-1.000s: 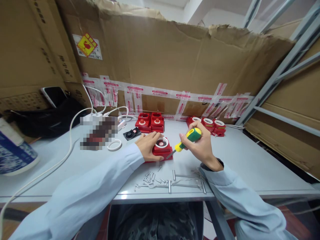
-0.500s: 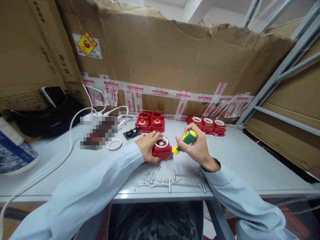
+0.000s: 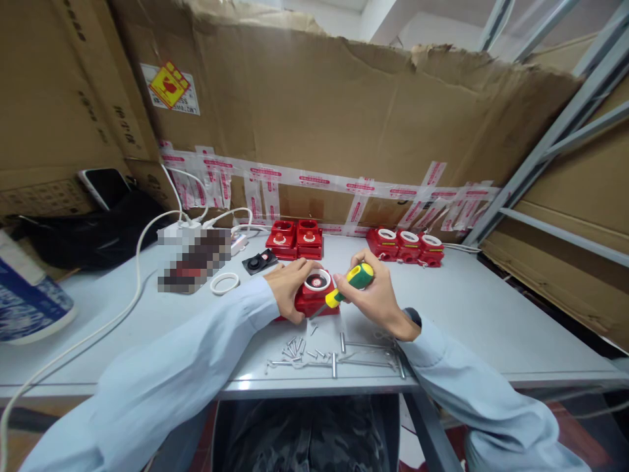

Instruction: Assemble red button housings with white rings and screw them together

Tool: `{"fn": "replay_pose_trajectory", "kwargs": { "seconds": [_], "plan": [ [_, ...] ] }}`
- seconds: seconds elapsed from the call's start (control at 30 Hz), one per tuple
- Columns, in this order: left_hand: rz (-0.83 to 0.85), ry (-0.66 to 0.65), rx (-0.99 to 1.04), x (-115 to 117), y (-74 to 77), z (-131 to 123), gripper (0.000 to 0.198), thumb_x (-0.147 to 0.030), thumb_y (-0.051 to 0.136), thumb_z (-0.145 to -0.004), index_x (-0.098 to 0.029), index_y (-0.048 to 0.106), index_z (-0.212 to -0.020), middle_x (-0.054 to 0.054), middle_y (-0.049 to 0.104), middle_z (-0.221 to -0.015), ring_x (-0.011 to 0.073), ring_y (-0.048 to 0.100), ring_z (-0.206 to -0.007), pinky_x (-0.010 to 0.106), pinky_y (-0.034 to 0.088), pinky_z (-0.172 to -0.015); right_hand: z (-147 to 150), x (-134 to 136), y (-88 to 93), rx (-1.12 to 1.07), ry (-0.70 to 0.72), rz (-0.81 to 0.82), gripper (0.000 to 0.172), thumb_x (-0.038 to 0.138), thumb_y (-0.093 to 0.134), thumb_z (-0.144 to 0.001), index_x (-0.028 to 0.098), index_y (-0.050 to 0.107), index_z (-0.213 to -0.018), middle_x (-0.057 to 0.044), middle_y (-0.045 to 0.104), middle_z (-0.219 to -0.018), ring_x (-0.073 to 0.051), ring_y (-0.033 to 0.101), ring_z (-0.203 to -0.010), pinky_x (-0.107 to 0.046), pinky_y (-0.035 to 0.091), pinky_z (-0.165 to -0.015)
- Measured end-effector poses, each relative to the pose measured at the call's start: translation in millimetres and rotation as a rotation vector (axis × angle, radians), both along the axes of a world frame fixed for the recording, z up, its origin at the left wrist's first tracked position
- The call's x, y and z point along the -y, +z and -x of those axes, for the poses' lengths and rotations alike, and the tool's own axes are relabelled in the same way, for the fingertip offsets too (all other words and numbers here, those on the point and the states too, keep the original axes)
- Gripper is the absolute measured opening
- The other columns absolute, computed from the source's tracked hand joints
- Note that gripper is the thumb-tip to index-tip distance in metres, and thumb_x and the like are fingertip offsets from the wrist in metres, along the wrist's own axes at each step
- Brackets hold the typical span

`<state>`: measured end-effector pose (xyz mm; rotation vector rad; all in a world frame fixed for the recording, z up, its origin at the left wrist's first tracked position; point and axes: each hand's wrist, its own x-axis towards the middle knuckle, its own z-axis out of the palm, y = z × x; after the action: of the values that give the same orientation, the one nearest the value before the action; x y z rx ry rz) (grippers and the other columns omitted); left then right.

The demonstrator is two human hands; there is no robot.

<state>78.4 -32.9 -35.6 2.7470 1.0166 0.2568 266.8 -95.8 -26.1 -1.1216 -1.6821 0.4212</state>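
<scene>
My left hand (image 3: 292,288) is closed around the left side of a red housing (image 3: 328,302), which rests on the table. A white ring (image 3: 327,274) surrounds the dark round opening on its top. My right hand (image 3: 372,292) grips a screwdriver (image 3: 360,276) with a green and yellow handle. Its shaft slants down to the left, and the tip is near the housing's lower front edge; whether it touches a screw I cannot tell. In front of the housing lie several loose screws (image 3: 293,347) and thin metal rods with crosswise ends (image 3: 334,366).
Two red housings (image 3: 295,241) stand at the back, with three ringed ones (image 3: 409,248) farther right. Left of my hand lie a loose white ring (image 3: 225,284) and a black part (image 3: 259,261). A white cable (image 3: 140,275) crosses the left side. Cardboard (image 3: 344,118) walls the back.
The screwdriver in my right hand has moved left and slightly down, its tip shifting along the housing's front toward my left thumb. My left hand still holds the housing.
</scene>
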Motion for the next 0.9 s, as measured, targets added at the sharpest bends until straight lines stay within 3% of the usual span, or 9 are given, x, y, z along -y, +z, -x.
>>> {"fn": "replay_pose_trajectory", "kwargs": {
  "seconds": [0.67,0.9],
  "plan": [
    [0.033,-0.048,0.008,-10,-5.1,1,0.096,-0.03,0.076,-0.043,-0.022,0.028,-0.125,0.01,0.043,-0.119,0.0303,0.045,-0.111,0.038,0.042,-0.081,2,-3,-7.9,-0.041,-0.001,0.025,0.028,0.028,0.066,-0.071,0.022,0.038,-0.076,0.005,0.047,-0.065,-0.009,0.051,-0.053,-0.021,0.041,-0.048],
    [0.058,-0.083,0.05,-12,-6.7,4,0.101,-0.041,0.081,-0.042,-0.022,0.029,-0.126,0.011,0.042,-0.121,0.0335,0.044,-0.113,0.041,0.042,-0.082,1,-4,-7.7,-0.089,0.004,0.041,0.029,0.027,0.067,-0.071,0.022,0.039,-0.076,0.005,0.049,-0.064,-0.009,0.052,-0.052,-0.021,0.042,-0.047]
  ]
}}
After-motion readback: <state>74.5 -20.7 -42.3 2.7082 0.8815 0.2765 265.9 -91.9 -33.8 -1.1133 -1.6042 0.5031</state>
